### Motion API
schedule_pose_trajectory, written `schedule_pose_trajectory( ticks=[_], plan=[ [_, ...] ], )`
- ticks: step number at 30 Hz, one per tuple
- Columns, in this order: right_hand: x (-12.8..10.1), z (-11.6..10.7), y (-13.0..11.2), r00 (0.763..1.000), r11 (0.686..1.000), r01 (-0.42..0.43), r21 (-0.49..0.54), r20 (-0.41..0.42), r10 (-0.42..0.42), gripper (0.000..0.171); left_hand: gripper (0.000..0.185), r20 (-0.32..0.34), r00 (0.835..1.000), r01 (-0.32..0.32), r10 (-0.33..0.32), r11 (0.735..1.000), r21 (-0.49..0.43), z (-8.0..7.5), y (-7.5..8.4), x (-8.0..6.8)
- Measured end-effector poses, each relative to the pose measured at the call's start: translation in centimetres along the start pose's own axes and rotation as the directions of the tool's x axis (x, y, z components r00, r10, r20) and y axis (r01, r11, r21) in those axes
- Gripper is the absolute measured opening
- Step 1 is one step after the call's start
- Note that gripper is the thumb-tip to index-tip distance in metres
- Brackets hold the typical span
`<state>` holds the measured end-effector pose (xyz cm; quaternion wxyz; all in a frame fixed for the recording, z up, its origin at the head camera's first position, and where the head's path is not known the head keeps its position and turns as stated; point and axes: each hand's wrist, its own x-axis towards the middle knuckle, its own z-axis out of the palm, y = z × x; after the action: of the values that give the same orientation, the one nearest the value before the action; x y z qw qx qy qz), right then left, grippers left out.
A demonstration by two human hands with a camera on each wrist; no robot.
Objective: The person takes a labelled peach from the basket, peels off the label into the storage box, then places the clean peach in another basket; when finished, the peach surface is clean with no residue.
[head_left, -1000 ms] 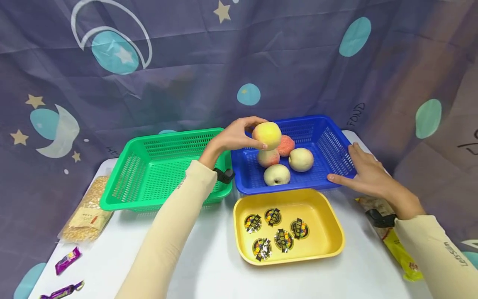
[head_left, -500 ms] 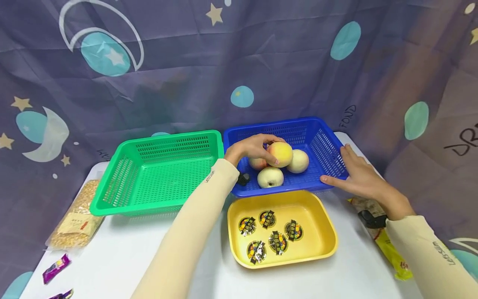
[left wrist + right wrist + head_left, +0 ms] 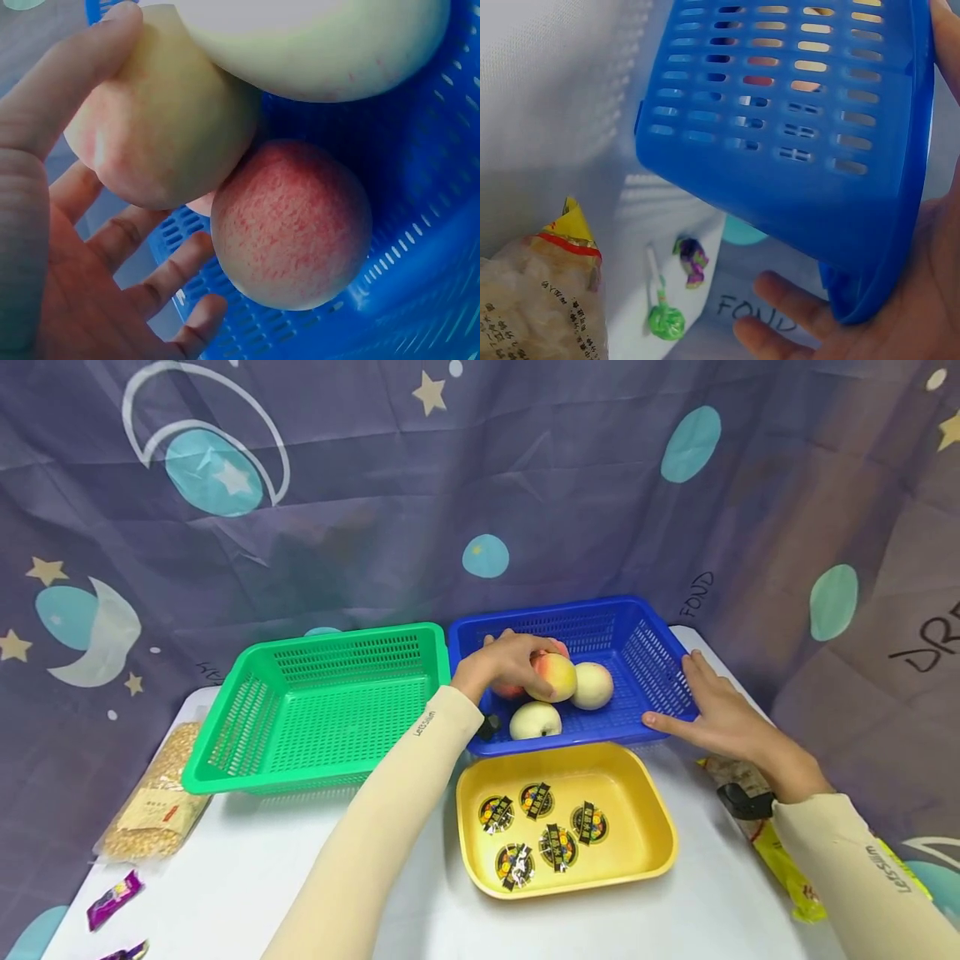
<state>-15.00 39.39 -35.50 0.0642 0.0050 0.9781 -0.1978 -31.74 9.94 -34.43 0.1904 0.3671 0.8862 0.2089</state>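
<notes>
My left hand holds a yellow-and-red peach between thumb and fingers, low inside the blue basket. Around it lie a pale peach, another pale peach near the front wall, and redder ones partly covered by the hand. The left wrist view shows the thumb on the held peach, with a red peach beside the fingertips. My right hand rests on the basket's right end, fingers extended at the side and thumb near the front rim. In the right wrist view its palm meets the rim.
A green basket stands left of the blue one. In front is a yellow tray holding several round stickers. Bagged corn kernels and purple-wrapped candy lie left; a yellow bag lies under the right arm. A green lollipop lies behind.
My left hand has brought the yellow-and-red peach down and rightward into the blue basket among the others, then slightly back left. The right hand stays at the basket's end; the head view shifted a little.
</notes>
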Motion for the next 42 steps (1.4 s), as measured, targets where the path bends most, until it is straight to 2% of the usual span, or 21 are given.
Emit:
schedule_pose_trajectory(
  ticks=[4,8,16,21,27,36,42],
  plan=[
    [-0.1,0.0,0.1,1.000,1.000,-0.003,0.002,0.002,0.003,0.121,0.072,-0.003,1.000,0.007,-0.007,1.000,0.012,0.2,0.0,0.1],
    [-0.2,-0.1,-0.1,1.000,1.000,-0.003,0.007,-0.001,0.003,0.120,0.074,0.008,0.999,-0.031,0.031,0.999,-0.008,0.4,-0.3,0.2],
    [-0.3,0.1,-0.2,1.000,1.000,0.003,0.010,-0.008,-0.003,0.120,0.070,0.011,0.999,-0.050,0.052,0.988,-0.144,0.6,-1.1,0.0],
    [-0.3,0.0,-0.2,1.000,1.000,0.004,0.005,-0.010,-0.004,0.120,0.072,-0.009,0.999,-0.032,0.031,0.993,-0.116,0.7,-1.2,0.2],
    [-0.3,0.0,-0.3,1.000,1.000,-0.002,0.007,-0.004,0.002,0.120,0.073,0.004,1.000,-0.019,0.019,0.994,-0.110,0.9,-0.9,0.2],
    [-0.3,0.0,-0.4,1.000,1.000,-0.008,0.006,-0.002,0.008,0.120,0.075,0.031,0.999,-0.035,0.037,0.996,-0.077,1.0,-0.6,0.3],
    [-0.3,0.0,-0.3,1.000,1.000,-0.004,0.006,-0.004,0.004,0.120,0.070,0.018,0.999,-0.040,0.042,0.994,-0.099,0.9,-0.7,0.3]
  ],
)
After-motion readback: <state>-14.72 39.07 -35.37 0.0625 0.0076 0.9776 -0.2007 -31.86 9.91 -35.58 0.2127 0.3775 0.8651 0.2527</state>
